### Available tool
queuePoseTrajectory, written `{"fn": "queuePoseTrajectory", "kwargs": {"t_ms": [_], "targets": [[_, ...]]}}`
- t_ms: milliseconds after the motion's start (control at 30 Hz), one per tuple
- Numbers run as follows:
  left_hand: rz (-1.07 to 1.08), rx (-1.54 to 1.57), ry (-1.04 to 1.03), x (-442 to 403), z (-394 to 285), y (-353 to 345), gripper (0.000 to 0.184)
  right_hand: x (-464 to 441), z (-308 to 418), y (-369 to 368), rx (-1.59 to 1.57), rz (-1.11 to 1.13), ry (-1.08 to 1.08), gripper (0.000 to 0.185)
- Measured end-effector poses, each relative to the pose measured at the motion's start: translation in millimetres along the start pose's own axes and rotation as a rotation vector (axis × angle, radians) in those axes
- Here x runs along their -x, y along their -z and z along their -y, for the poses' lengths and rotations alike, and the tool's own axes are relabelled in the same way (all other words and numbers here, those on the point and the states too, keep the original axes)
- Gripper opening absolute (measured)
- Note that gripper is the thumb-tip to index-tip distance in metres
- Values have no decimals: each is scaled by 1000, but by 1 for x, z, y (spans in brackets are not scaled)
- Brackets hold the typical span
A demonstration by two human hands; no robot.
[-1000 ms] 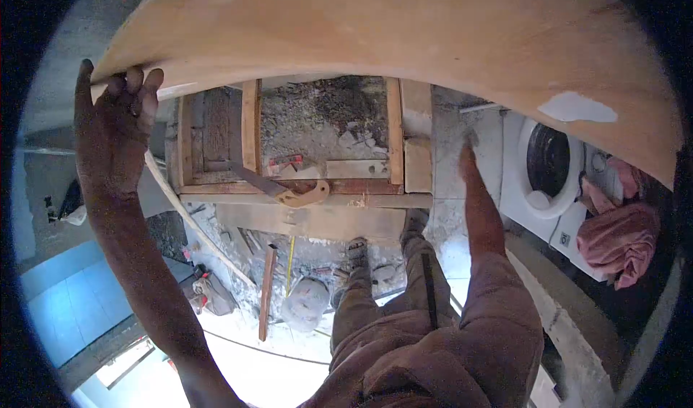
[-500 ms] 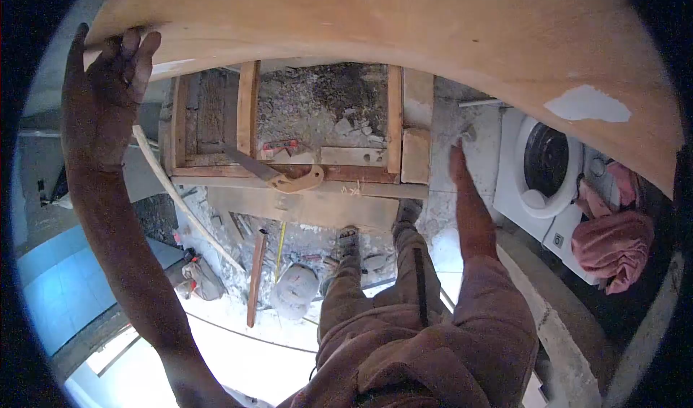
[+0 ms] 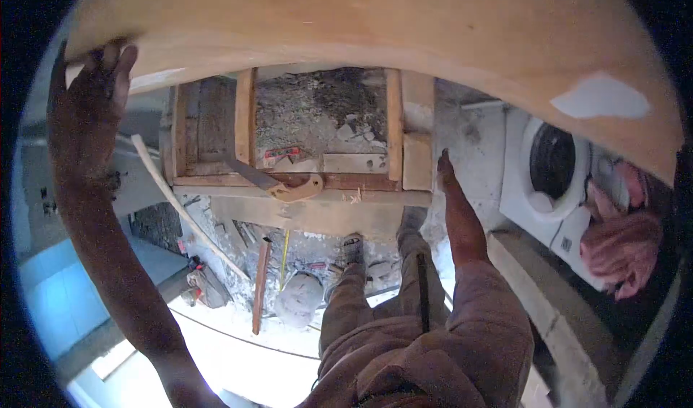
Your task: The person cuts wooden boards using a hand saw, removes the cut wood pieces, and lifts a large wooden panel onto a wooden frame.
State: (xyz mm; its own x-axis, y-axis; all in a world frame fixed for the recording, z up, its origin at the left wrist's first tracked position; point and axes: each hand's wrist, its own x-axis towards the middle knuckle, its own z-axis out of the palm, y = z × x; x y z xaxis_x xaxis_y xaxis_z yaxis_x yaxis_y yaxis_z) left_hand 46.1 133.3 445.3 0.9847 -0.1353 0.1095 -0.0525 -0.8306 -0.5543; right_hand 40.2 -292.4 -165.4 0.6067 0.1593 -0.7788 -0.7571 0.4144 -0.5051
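Note:
A large, light-brown wooden sheet (image 3: 346, 18) spans the top of the view, with a white patch at its right. My left hand (image 3: 90, 112) is raised against the sheet's lower left edge, its fingers bent around that edge. Lower down at the right, my right hand (image 3: 445, 166) hangs beside the wooden frame (image 3: 393, 126), seen nearly edge-on; whether it holds anything is not visible. A handsaw (image 3: 292, 188) with a wooden handle lies across the front rail of the frame, between my hands. Behind it is a small red item (image 3: 282, 152).
A white washing machine (image 3: 538, 170) with a pink cloth (image 3: 622, 242) on it stands at the right. A pale pole (image 3: 184, 209) leans at the left. On the littered floor are a reddish wood strip (image 3: 261, 285), a yellow tape (image 3: 286, 256) and a round pale container (image 3: 299, 300).
My left hand has shifted left in view, still at the sheet's edge. My right hand has moved slightly left and lower. The sheet's white patch now shows farther right.

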Motion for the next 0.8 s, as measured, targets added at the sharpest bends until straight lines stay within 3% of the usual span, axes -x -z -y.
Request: {"fn": "queuePoseTrajectory", "kwargs": {"t_ms": [167, 267, 300, 367, 467, 500, 567, 633, 667, 700, 767, 800], "targets": [[-16, -545, -263, -8, 8, 1, 34, 70, -20, 69, 307, -305, -89, 81], [-52, -733, -395, -14, 35, -23, 30, 135, -46, 102, 1071, -206, -6, 71], [-38, -279, -304, -13, 47, -45, 31, 165, -71, 121, 1215, -135, 202, 63], [-22, 181, -225, -20, 64, -69, 33, 211, -122, 150, 1347, -78, 409, 56], [-96, -117, -342, -26, 56, -60, 33, 265, -175, 170, 1440, -62, 433, 41], [7, -431, -335, -25, 39, -35, 36, 282, -198, 175, 1471, -44, 435, 38], [103, -738, -313, -31, 30, -30, 39, 288, -244, 203, 1453, -49, 528, 36], [16, -713, -312, -47, 51, -62, 38, 308, -254, 209, 1399, -61, 608, 34], [-15, -704, -308, -56, 58, -75, 38, 335, -232, 186, 1292, -123, 403, 34], [-200, -504, -370, -60, 63, -84, 37, 356, -215, 166, 1177, -178, 202, 33], [-150, 747, -281, -71, 60, -94, 34, 362, -208, 162, 1201, -205, 235, 34], [6, 1258, -205, -71, 56, -90, 33, 361, -201, 160, 1218, -241, 266, 35]]}}
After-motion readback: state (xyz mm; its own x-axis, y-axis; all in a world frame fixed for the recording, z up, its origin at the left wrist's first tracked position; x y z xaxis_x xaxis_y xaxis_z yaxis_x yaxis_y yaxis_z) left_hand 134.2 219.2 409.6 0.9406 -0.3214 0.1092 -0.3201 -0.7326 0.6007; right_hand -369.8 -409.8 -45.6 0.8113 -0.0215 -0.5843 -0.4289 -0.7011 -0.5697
